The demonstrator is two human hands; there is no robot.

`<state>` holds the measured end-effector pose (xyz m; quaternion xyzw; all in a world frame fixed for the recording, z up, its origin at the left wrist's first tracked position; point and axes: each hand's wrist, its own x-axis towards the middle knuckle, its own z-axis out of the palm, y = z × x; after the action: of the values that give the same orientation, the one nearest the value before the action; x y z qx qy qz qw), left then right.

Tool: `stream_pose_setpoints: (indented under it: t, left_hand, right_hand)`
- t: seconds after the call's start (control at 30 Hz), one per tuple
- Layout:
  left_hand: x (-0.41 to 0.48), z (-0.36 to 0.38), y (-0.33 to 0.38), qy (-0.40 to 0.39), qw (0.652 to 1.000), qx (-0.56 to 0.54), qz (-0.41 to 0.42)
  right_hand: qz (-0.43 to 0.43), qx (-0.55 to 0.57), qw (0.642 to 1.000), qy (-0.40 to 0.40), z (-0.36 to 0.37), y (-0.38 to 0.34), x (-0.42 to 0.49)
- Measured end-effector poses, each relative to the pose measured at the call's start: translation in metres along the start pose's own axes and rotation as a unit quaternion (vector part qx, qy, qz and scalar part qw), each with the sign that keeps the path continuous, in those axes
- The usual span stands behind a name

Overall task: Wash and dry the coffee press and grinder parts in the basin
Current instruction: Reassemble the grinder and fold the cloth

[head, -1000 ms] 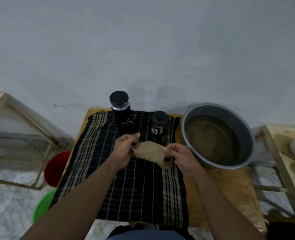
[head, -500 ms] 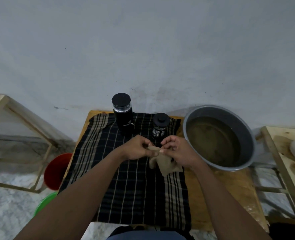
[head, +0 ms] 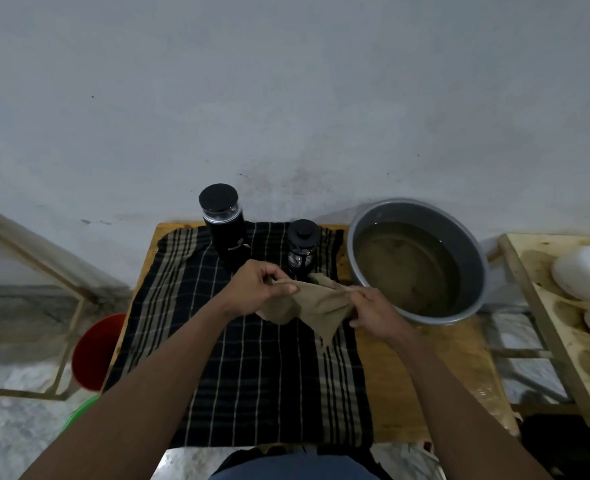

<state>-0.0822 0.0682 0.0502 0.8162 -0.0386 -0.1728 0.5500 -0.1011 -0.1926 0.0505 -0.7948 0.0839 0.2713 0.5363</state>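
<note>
A tan cloth (head: 312,303) hangs between my two hands above the striped dark mat (head: 245,368). My left hand (head: 260,287) pinches its left edge and my right hand (head: 373,311) grips its right edge. Behind them, at the back of the mat, stand a tall black grinder (head: 224,225) and a small black coffee press (head: 302,247), both upright with lids on. To the right sits a grey basin (head: 473,251) holding murky water.
The mat covers a small wooden table (head: 414,372) against a grey wall. A wooden rack with white bowls (head: 584,277) stands at the right. A red bucket (head: 94,351) and a green one (head: 79,414) sit on the floor at the left, beside a wooden frame (head: 44,271).
My hands met at the cloth's top, bunching it, and have now moved apart again, spreading the cloth between them. The grinder, press and basin have stayed put.
</note>
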Motion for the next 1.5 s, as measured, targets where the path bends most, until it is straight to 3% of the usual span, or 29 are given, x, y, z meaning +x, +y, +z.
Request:
stream_pose_setpoints:
  t: [0.07, 0.17, 0.23, 0.37, 0.5, 0.73, 0.87, 1.0, 1.07, 1.13, 1.2, 1.3, 1.4, 1.5]
  left_hand:
    - [0.001, -0.001, 0.000, 0.003, 1.000, -0.004, 0.001]
    - [-0.001, 0.002, 0.002, -0.005, 1.000, -0.007, -0.003]
    - [-0.002, 0.005, 0.004, -0.001, 1.000, -0.009, -0.005]
    - [-0.004, 0.008, 0.002, 0.003, 1.000, -0.015, -0.016]
    - [-0.005, 0.027, -0.001, -0.042, 0.999, 0.010, -0.013]
    - [0.006, 0.118, 0.010, -0.164, 0.983, 0.069, 0.036]
    - [0.011, 0.165, 0.036, -0.128, 0.985, 0.069, 0.092]
    - [0.005, 0.198, 0.041, -0.095, 0.960, 0.105, 0.240]
    - [-0.004, 0.213, 0.029, -0.131, 0.936, 0.198, 0.260]
    - [-0.013, 0.228, 0.004, -0.204, 0.899, 0.304, 0.241]
    - [-0.021, 0.238, -0.017, -0.254, 0.875, 0.367, 0.188]
    - [-0.024, 0.244, -0.025, -0.227, 0.902, 0.348, 0.114]
    - [-0.015, 0.248, -0.022, -0.168, 0.892, 0.404, 0.114]
    - [-0.002, 0.252, -0.027, -0.156, 0.879, 0.430, 0.138]
  right_hand:
    - [0.082, 0.255, 0.963, 0.006, 0.001, 0.002, -0.008]
    - [0.081, 0.355, 0.930, 0.045, 0.004, 0.012, -0.009]
    - [0.044, 0.307, 0.947, 0.077, 0.007, 0.019, -0.007]
    - [-0.034, 0.036, 0.997, 0.058, -0.002, 0.018, -0.018]
    - [-0.054, -0.165, 0.984, 0.038, -0.024, 0.038, -0.041]
    - [0.034, -0.305, 0.945, 0.115, -0.110, 0.104, -0.089]
    - [-0.034, -0.320, 0.910, 0.260, -0.140, 0.125, -0.110]
    - [-0.041, -0.293, 0.886, 0.358, -0.145, 0.138, -0.128]
    - [0.004, -0.249, 0.900, 0.357, -0.137, 0.154, -0.130]
    - [0.090, -0.219, 0.929, 0.286, -0.129, 0.175, -0.131]
    - [0.179, -0.217, 0.935, 0.214, -0.120, 0.193, -0.131]
    - [0.162, -0.205, 0.932, 0.251, -0.108, 0.202, -0.126]
    - [0.106, -0.241, 0.933, 0.246, -0.097, 0.204, -0.106]
    - [0.063, -0.260, 0.940, 0.210, -0.087, 0.202, -0.084]
